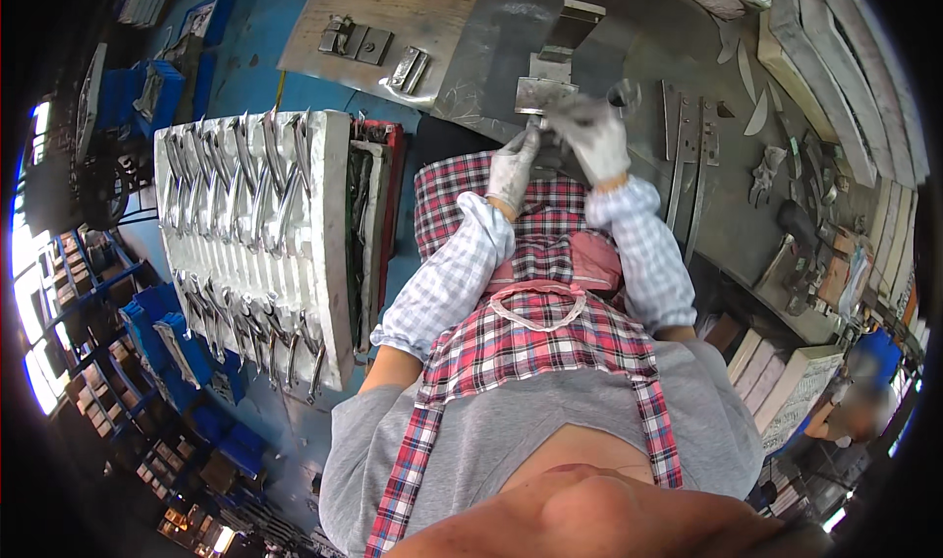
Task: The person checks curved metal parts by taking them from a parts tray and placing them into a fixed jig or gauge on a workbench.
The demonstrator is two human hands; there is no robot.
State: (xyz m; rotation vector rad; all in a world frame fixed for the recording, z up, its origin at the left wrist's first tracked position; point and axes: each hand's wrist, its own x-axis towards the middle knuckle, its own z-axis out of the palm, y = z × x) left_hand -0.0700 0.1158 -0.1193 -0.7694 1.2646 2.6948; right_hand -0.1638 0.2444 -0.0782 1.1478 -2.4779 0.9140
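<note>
My left hand [513, 170], in a whitish work glove, is closed with the fingertips pinched at the near edge of a metal block fixture [545, 93] on the bench. What it pinches is too small to make out. Beside it, my right hand [597, 143], gloved too, is curled just right of the fixture and smeared by motion. A blurred grey object with a rounded end [624, 93] shows by its fingers; its kind is unclear. Behind the fixture rises an angled metal plate [573, 29].
To my left stands a white foam tray [334, 253] holding rows of shiny curved metal pliers-like parts [260, 165]. Long metal strips [693, 140] and loose blades [756, 114] lie on the bench at right. Metal blocks [356, 41] sit on a board at far left. Another person [855, 406] is at far right.
</note>
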